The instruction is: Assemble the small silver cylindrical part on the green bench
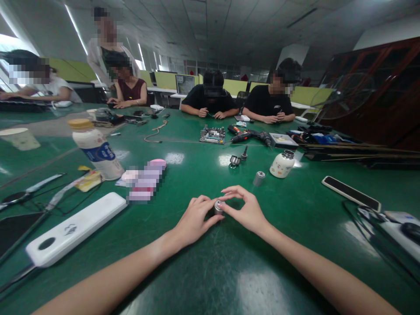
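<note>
head view: the left hand (pixel 195 221) is holding a small metal cylinder (pixel 218 210) upright, low at the green tabletop (pixel 193 280), its fingers and thumb curving closely around the side, with only the cylinder's width between them. the cylinder is showing to the left of a white flask (pixel 281 165) and nearer the wearer. the right hand (pixel 247 210) is meeting it from the other side, thumb touching the upper end and fingers arching into a loose ring with the tips nearly together; whether they are gripping it as well, i cannot tell. a second metal cylinder (pixel 259 178) is standing just left of the flask, apart from both hands. farther left of the flask, a shiny metal cap (pixel 234 160) and a dark metal fitting (pixel 244 154) are sitting slightly beyond it. a circuit board (pixel 212 134) and a power drill (pixel 242 137) are lying beyond the flask, on its left. a phone (pixel 351 192) is lying to the flask's right, while a bottle with an orange cap (pixel 98 151) is standing well to its left. a co-worker in a black shirt (pixel 271 103) is sitting well beyond the flask.
</note>
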### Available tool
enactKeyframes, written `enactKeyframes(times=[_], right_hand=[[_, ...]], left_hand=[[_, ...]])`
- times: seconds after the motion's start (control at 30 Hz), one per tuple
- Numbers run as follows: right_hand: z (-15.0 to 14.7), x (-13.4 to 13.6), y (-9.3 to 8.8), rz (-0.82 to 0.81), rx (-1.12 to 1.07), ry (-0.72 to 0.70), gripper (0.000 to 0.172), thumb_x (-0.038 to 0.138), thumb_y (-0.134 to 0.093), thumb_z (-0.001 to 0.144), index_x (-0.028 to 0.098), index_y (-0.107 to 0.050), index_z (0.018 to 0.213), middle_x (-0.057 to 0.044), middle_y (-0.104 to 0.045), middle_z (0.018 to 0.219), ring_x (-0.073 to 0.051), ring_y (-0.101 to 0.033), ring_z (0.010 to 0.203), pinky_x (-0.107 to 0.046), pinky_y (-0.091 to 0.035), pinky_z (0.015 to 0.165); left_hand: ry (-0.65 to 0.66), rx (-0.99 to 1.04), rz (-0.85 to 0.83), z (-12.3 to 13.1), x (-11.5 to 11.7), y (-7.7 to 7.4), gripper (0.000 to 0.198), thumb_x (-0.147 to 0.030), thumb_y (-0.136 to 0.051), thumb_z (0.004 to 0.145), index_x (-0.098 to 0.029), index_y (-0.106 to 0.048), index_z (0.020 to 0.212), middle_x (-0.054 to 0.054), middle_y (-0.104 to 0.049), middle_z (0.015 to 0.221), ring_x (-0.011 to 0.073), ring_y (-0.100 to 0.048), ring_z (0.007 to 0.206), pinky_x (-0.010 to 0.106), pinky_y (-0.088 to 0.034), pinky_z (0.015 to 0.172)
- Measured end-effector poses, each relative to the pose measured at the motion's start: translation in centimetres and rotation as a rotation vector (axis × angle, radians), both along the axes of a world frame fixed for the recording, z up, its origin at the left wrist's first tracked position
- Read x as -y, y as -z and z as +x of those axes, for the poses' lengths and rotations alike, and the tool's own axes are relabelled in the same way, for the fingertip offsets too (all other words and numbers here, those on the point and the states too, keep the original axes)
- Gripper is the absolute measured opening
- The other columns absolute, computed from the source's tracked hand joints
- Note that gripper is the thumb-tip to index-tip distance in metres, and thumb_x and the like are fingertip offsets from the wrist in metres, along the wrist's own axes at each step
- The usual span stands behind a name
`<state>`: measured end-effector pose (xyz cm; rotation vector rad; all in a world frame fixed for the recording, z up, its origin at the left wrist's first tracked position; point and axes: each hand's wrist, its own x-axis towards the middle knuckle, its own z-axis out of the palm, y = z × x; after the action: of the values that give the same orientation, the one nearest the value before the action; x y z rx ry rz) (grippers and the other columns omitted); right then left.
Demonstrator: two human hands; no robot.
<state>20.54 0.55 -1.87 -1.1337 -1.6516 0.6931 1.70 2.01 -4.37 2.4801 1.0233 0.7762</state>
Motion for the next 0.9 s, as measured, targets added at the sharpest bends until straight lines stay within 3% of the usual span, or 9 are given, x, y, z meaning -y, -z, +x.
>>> enactKeyframes(times=[0.2,0.53,0.7,0.9], right_hand=[[-0.2,0.1,0.2,-0.036,-0.014,-0.042,0.014,0.025,-0.072,0.079,0.022,-0.067,0.092,-0.003,-0.074,0.09,-0.02,-0.071,0.088,-0.037,-0.053,0.088],[0.0,-0.4,-0.2,-0.03,-0.157,0.017,0.02,0.031,-0.071,0.079,0.02,-0.062,0.094,-0.005,-0.075,0.087,-0.022,-0.072,0.088,-0.04,-0.052,0.091],[2.4,-2.4,1.7,-0.017,-0.01,0.147,0.018,0.029,-0.069,0.08,0.02,-0.063,0.093,-0.005,-0.076,0.087,-0.023,-0.072,0.09,-0.043,-0.047,0.097],[4.6,-4.2,4.2,-0.037,0.136,0.183,0.013,0.029,-0.066,0.081,0.021,-0.065,0.092,-0.003,-0.076,0.086,-0.022,-0.073,0.087,-0.04,-0.05,0.09]], left_hand=[[0.009,0.001,-0.004,-0.1,-0.1,0.3,0.027,-0.04,-0.06,0.09,-0.022,-0.062,0.11,0.004,-0.065,0.098,0.0207,-0.054,0.095,0.036,-0.041,0.085],[0.013,-0.018,-0.003,0.0,0.0,0.0,0.032,-0.043,-0.057,0.091,-0.022,-0.06,0.116,0.005,-0.065,0.1,0.0219,-0.054,0.097,0.037,-0.04,0.085],[0.001,-0.022,-0.006,0.0,0.0,-0.1,0.042,-0.04,-0.058,0.091,-0.023,-0.054,0.129,0.006,-0.065,0.104,0.0219,-0.054,0.099,0.036,-0.04,0.087],[0.001,-0.034,-0.005,0.0,0.0,0.0,0.042,-0.039,-0.058,0.091,-0.022,-0.054,0.13,0.006,-0.066,0.106,0.022,-0.054,0.101,0.036,-0.039,0.088]])
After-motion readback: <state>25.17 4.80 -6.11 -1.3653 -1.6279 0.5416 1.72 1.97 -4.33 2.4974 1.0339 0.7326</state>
